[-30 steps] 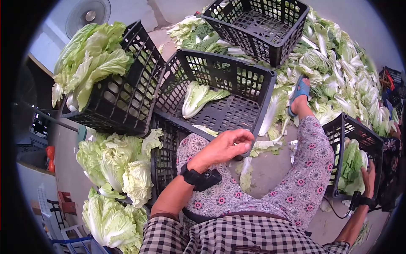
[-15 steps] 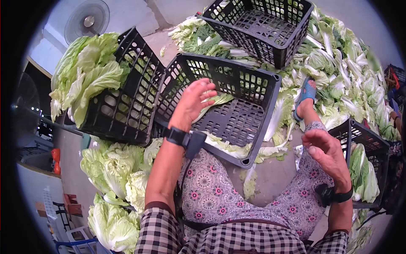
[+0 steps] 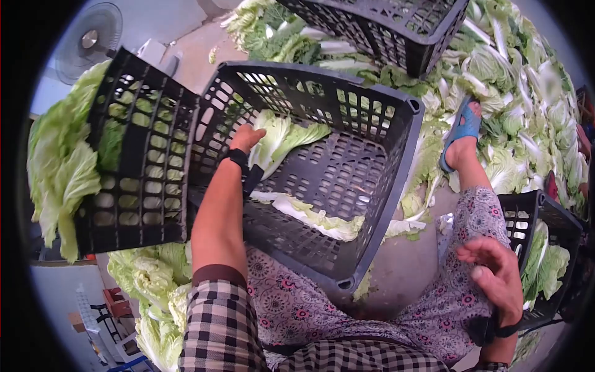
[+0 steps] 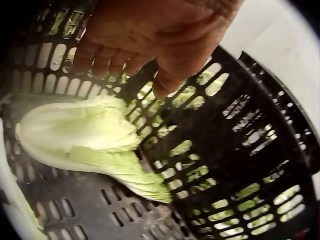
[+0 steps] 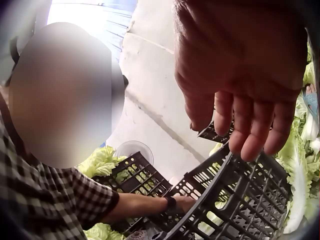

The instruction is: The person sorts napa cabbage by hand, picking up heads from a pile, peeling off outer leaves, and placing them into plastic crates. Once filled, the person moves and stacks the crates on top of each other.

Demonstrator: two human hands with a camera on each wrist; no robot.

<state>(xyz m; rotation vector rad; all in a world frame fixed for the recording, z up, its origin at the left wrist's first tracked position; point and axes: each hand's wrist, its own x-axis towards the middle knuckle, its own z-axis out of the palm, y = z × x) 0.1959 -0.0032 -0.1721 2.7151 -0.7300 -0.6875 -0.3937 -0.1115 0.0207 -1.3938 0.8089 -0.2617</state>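
Fingers [image 4: 103,61] loose, left hand [image 3: 245,137] near cabbage [image 4: 75,131]

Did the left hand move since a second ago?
Yes: against the middle crate, the left hand went from its near corner leftward, toward the cabbage inside.

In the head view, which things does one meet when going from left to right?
Tilted black crate, left hand, cabbage in the middle crate, right hand, green cabbage in the right-hand crate.

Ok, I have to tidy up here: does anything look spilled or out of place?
Loose leaves lie on the floor beside the middle crate, outside any container, so look spilled. A sandalled foot by the cabbage heap seems odd near produce.
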